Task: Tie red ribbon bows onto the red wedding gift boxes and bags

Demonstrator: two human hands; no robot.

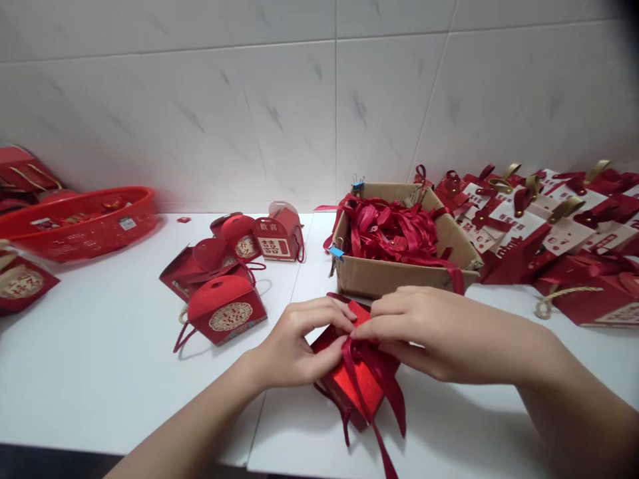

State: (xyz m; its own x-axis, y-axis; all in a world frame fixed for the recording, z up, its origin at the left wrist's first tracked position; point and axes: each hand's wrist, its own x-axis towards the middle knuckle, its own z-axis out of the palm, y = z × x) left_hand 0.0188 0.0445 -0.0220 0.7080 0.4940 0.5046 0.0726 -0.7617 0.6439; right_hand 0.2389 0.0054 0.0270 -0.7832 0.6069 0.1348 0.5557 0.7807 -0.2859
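Observation:
A small shiny red box (349,389) sits on the white table in front of me, with a dark red ribbon (392,392) across its top and loose tails hanging over the near side. My left hand (302,339) pinches the ribbon at the box's middle, fingertips close to the other hand's. From the right, my right hand (424,332) also has its fingers closed on the ribbon there. Their fingers partly hide the spot where the ribbon crosses. Just behind stands a cardboard box (399,276) full of dark red ribbons (392,226).
Several red gift boxes (227,313) stand left of centre. A red plastic basket (94,233) with small items is at the far left. Many red and white gift bags (514,226) crowd the right side. Behind the table (100,372) rises a tiled wall.

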